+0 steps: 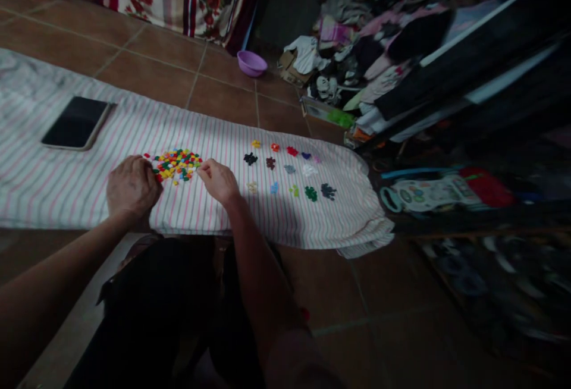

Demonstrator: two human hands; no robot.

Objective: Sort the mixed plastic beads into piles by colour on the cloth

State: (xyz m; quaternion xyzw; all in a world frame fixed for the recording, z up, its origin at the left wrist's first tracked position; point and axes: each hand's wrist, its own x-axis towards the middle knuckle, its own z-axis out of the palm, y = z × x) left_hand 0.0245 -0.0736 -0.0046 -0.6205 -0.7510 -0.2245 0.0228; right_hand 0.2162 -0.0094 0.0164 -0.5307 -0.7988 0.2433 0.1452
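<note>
A mixed pile of small colourful pieces (178, 164) lies on the striped cloth (214, 210). My left hand (134, 184) rests at the pile's left edge, its fingers bent together; whatever is under them is hidden. At the right edge, the thumb and index finger of my right hand (218, 179) are pinched, and anything between them is too small to name. Right of that hand, small one-colour heaps sit in rough rows, among them black (250, 158), brown (270, 163), red (292, 151), white (309, 169), green (311, 193) and dark grey (329, 191).
A phone (77, 122) lies on the cloth at the left. Beyond the cloth, a purple basin (252, 63) stands on the tiled floor (227, 100), with piled clothes (357, 50) behind it. A dark rack (446, 222) borders the right side.
</note>
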